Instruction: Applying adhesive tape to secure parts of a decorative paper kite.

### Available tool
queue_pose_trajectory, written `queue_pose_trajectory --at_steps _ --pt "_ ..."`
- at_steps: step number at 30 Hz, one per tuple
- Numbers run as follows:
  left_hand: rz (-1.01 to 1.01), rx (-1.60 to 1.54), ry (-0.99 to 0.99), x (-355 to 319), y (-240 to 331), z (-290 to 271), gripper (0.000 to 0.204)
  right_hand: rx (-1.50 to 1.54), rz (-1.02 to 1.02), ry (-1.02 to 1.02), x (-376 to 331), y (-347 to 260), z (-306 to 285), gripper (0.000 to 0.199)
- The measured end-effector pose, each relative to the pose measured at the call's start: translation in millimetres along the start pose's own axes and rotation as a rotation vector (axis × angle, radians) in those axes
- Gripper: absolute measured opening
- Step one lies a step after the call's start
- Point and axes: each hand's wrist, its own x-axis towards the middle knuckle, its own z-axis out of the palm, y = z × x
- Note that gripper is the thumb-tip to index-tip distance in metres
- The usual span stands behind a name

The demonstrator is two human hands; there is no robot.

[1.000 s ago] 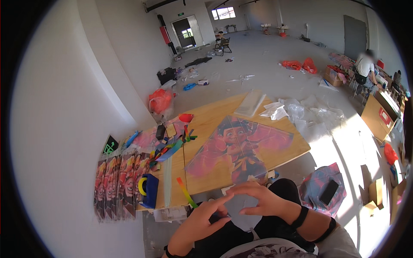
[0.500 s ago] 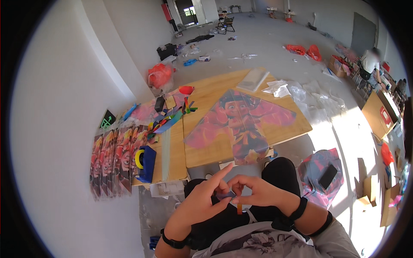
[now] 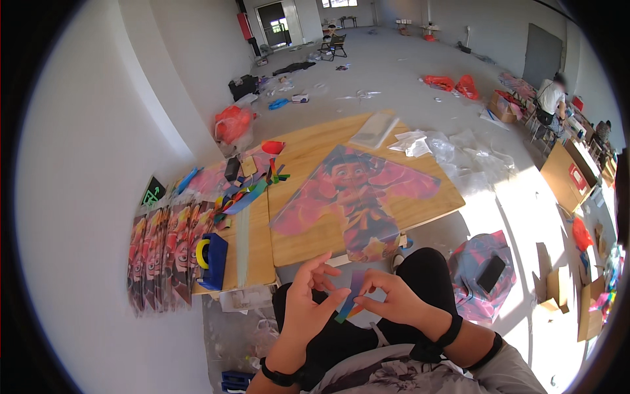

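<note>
Above my lap, my right hand (image 3: 392,297) pinches a short rainbow ribbon strip (image 3: 350,297), purple-blue with a green end. My left hand (image 3: 311,293) is beside the strip, its fingers apart and its thumb tip close to the ribbon; whether they touch I cannot tell. Beyond my hands, a flat red and pink kite (image 3: 357,190) printed with a cartoon figure lies spread on the wooden table (image 3: 298,240). The kite's lower part reaches past the near table edge. More coloured ribbon strips (image 3: 248,197) lie heaped on the table's left part.
A blue tape dispenser (image 3: 214,262) with yellow tape stands at the table's near left, beside several packaged printed kites (image 3: 164,256). Clear plastic sleeves (image 3: 374,130) lie at the far edge. A dark phone (image 3: 491,274) rests on a printed bundle to the right. A person (image 3: 550,102) sits far right.
My left hand's fingers have spread and drawn back from the right hand. The ribbon strip now shows at greater length, upright between my hands. The whole view has shifted slightly.
</note>
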Motion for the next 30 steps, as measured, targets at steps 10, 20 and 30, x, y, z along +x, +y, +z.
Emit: queue_pose_trajectory --at_steps 10,20,30 --pt "-0.17 -0.017 -0.037 -14 -46 23 0.011 -0.085 0.167 0.057 -2 10 -5 0.016" --pt "-0.124 0.028 0.005 -17 -45 26 0.013 -0.007 0.206 0.23 7 13 4 0.019" --pt "-0.052 -0.013 0.092 -12 -68 26 0.012 -0.112 0.264 0.181 10 20 10 0.017"
